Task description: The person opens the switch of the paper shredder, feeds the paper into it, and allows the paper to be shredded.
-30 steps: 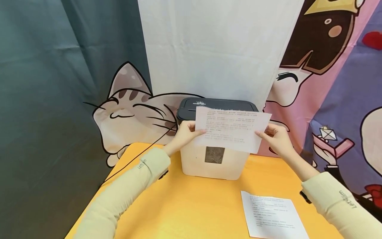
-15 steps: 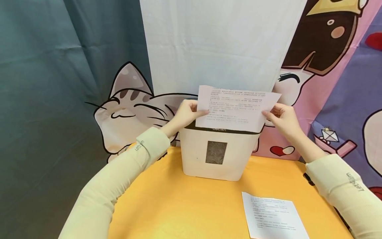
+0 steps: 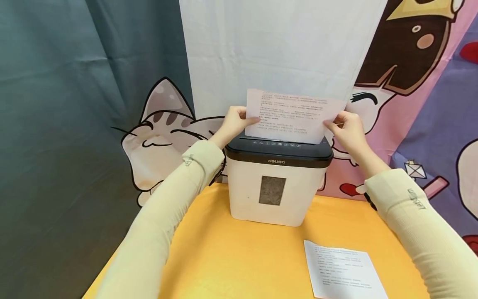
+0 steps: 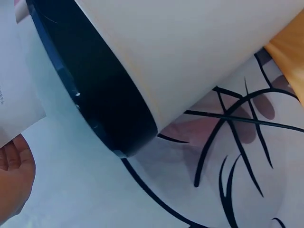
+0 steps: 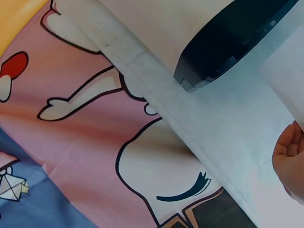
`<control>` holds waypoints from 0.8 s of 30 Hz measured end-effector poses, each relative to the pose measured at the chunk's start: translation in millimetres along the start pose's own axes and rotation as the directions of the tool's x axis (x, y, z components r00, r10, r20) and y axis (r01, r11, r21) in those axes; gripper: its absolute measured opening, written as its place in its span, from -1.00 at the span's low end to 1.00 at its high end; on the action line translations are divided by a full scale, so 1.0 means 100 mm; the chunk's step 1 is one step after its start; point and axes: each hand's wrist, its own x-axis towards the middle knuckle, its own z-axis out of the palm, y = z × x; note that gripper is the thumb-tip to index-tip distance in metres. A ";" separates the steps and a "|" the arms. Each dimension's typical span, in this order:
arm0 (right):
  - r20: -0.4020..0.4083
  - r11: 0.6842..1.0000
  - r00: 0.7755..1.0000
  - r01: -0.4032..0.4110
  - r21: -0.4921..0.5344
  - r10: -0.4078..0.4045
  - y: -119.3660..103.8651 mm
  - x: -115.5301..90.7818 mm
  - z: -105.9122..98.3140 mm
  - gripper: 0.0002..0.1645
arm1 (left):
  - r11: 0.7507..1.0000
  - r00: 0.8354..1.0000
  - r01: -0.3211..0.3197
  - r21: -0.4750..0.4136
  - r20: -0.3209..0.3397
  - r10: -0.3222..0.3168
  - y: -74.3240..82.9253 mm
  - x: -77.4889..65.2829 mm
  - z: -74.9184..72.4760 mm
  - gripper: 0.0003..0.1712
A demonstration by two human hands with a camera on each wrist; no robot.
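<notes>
My left hand [image 3: 235, 124] pinches the left edge of a printed sheet of paper [image 3: 287, 118], thumb in front. At its right edge my right hand [image 3: 347, 129] pinches the same sheet. The sheet stands nearly upright, its lower edge overlapping the black top of a white paper shredder [image 3: 242, 182] in the head view. In the left wrist view the left hand [image 4: 16, 178] shows below a corner of the sheet, apart from the shredder's dark lid [image 4: 104, 95]. The right wrist view has the right hand [image 5: 289, 156] at the sheet's other side.
A second printed sheet [image 3: 343, 272] lies on the yellow tabletop [image 3: 231, 257], in front and to the right of the shredder. Close behind the shredder hangs a curtain [image 3: 276, 45] with a cartoon cat [image 3: 157, 141] on the left and a cartoon figure on the right.
Both hands have raised the sheet from in front of the shredder's face to above its lid. The lid and its front lettering have come into view. The sheet on the table has not moved.
</notes>
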 end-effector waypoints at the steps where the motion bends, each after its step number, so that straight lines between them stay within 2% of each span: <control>1: -0.007 1.000 1.000 -0.002 -0.013 0.001 0.01 0.02 0.01 -0.77 | 1.000 1.000 -0.004 0.009 -0.004 0.004 -0.01 0.02 0.01 -0.72; 5: -0.019 0.999 1.000 -0.012 -0.052 0.011 0.03 0.08 0.06 -0.77 | 1.000 1.000 -0.012 0.024 -0.017 0.013 -0.09 0.08 0.06 -0.72; 13: -0.006 0.998 0.999 -0.034 -0.053 0.033 0.06 0.10 0.20 -0.78 | 1.000 0.995 0.015 0.002 -0.096 -0.015 -0.25 0.10 0.13 -0.72; 18: 0.006 0.998 1.000 -0.028 -0.050 0.028 0.09 0.09 0.25 -0.79 | 0.999 0.994 0.034 -0.030 -0.107 -0.037 -0.28 0.08 0.15 -0.71; 24: 0.029 0.999 0.999 -0.024 -0.048 0.025 0.10 0.08 0.25 -0.75 | 0.998 0.992 0.056 -0.030 -0.111 -0.059 -0.30 0.08 0.16 -0.70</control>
